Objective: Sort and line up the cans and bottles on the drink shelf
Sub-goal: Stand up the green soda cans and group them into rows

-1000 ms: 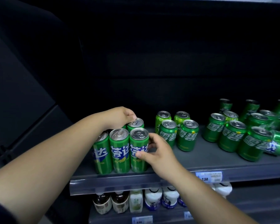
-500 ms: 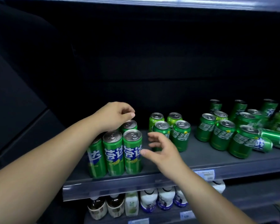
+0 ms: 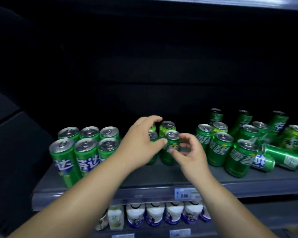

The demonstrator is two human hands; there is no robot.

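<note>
Left hand (image 3: pixel 139 143) and right hand (image 3: pixel 189 153), fingers loosely apart, flanked the centre-frame cans (image 3: pixel 168 158); a knock could topple them.

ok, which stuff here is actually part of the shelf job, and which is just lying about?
In play: left hand, right hand, middle short cans, tall left cans, right can cluster, toppled cans.
Just there: price tag, lower-shelf white bottles.

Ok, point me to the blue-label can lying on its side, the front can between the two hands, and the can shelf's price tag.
blue-label toppled can (image 3: pixel 263 162): head view, middle of its side wall.
front middle can (image 3: pixel 172 134): head view, its silver lid.
price tag (image 3: pixel 185 194): head view, centre of the label.
</note>
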